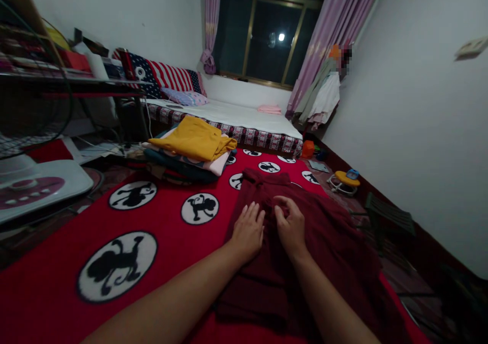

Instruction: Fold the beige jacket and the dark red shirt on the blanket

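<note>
A dark maroon garment [324, 227] with a collar-like band at its far end lies spread on the red bedspread [168, 242]. Its near part shows folds, and its exact kind is hard to make out. My left hand [247, 231] rests palm down on its left part, fingers stretched out. Close beside it, my right hand [292, 224] touches the middle of the cloth with loosely curved fingers, the thumb a little apart from the forefinger. Beyond my left hand stands a stack of folded clothes [183, 166], topped by a folded yellow garment [196, 138].
At left, a cluttered desk [102, 82] stands above a white and pink appliance [41, 189]. Another bed [236, 113] lies under the window. Along the right wall are a yellow-topped stool [346, 178], a dark folding chair [391, 214] and hanging clothes [324, 97].
</note>
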### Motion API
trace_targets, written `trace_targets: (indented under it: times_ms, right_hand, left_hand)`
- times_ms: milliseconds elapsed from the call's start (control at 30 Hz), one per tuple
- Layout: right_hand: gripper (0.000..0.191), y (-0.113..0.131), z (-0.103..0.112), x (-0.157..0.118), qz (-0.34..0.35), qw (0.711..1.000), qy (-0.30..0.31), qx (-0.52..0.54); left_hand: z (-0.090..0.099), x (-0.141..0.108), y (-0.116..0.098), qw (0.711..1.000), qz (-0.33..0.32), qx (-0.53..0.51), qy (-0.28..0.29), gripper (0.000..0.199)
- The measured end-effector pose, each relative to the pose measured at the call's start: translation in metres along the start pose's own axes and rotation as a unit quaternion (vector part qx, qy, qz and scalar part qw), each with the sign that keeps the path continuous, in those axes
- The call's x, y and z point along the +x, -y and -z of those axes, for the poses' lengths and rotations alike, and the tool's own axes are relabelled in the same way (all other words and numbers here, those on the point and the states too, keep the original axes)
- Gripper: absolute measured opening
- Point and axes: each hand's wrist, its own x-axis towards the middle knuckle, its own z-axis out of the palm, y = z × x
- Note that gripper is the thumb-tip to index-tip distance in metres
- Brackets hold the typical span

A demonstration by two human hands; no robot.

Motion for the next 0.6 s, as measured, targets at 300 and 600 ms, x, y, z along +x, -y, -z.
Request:
trace_targets:
  times_ms: [300, 600]
  right_hand:
    - [0.029, -0.017, -0.038, 0.08, -0.134, 0.935, 0.196, -0.264]
    - [0.03, -0.033, -0.027, 0.085, -0.121, 0.922, 0.124, -0.345]
  left_hand:
    - [0.0, -0.002, -0.001, 1.0, 0.006, -0.015, -0.005, 0.052]
    - [-0.017, -0.003, -0.002, 0.999, 0.016, -0.033, -0.017, 0.065]
